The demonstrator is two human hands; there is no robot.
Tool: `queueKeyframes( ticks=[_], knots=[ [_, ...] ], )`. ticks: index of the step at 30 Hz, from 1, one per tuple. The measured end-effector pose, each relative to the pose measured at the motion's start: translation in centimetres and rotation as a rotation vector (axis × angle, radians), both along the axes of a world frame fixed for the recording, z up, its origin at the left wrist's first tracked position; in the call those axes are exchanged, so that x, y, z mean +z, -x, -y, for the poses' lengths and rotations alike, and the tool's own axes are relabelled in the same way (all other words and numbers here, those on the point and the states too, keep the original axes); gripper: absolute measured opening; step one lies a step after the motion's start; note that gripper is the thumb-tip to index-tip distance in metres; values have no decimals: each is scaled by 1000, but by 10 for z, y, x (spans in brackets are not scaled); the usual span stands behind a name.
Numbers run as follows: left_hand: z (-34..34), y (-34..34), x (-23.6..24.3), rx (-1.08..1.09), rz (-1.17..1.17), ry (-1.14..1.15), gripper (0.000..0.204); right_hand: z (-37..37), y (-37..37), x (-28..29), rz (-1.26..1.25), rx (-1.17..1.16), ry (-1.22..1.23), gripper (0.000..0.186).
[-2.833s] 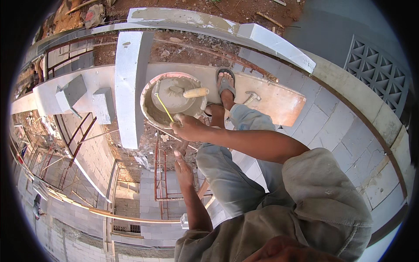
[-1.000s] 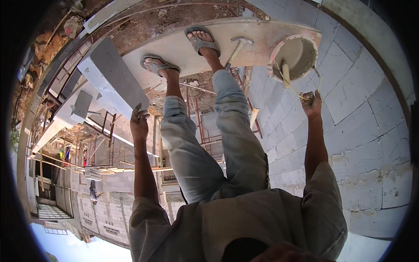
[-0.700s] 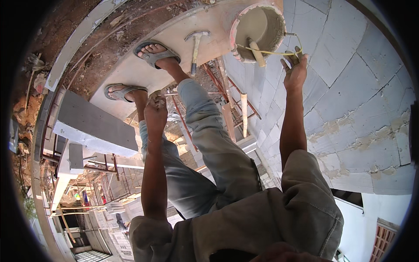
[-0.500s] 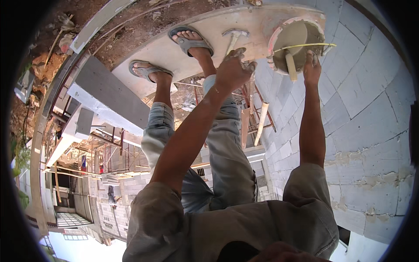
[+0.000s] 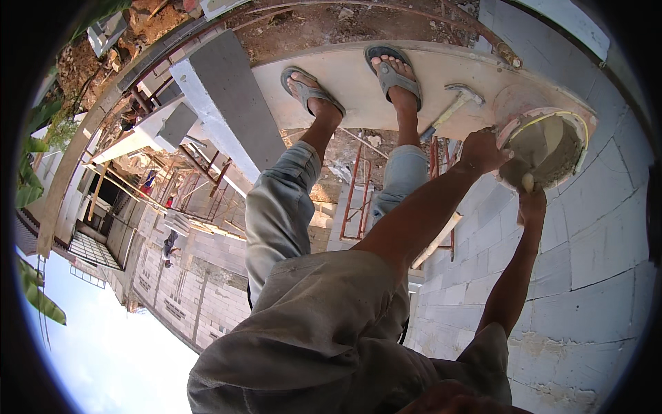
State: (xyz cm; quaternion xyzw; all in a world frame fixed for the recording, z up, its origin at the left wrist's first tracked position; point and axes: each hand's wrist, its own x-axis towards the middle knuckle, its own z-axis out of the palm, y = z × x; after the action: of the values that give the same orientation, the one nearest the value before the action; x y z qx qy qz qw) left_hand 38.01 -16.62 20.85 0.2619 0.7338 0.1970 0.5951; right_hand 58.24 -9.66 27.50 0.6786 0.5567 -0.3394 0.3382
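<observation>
Head view: the mortar pan [image 5: 552, 148] is gripped at its near rim by the left hand [image 5: 483, 150], fingers curled over it — it rests on the plank [image 5: 358, 90] beside the block wall [image 5: 593, 234]. A wooden handle [image 5: 527, 183] in the pan is clasped by the right hand [image 5: 532, 207]. Farther along the plank, a hammer [image 5: 452, 107] is seen lying beside the sandalled feet [image 5: 393, 72].

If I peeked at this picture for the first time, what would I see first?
Probably the two hands up at the right: the left hand grips the rim of a round mortar pan while the right hand holds it from beneath, beside a grey block wall. Next, the sandalled feet on a pale plank high above the ground, with a hammer lying beside them.
</observation>
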Motion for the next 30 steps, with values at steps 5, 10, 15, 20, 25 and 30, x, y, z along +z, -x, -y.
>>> queueKeyframes(
  ticks=[5,10,15,20,25,30],
  knots=[
    [67,31,-4,214,287,62,45,30,58,49,113,-173,164,44],
    [146,231,-12,139,-404,38,72,76,63,67,30,-291,19,41],
    [279,505,-22,32,-1187,551,140,82,92,65,-51,-860,20,23],
    [312,583,-57,-60,-1074,605,157,78,106,63,-49,-997,7,25],
    [313,591,-53,61,-997,601,155,82,113,60,-153,-1117,63,25],
    [327,539,1,4,-1088,418,148,88,114,66,-263,-1102,88,26]
  ],
)
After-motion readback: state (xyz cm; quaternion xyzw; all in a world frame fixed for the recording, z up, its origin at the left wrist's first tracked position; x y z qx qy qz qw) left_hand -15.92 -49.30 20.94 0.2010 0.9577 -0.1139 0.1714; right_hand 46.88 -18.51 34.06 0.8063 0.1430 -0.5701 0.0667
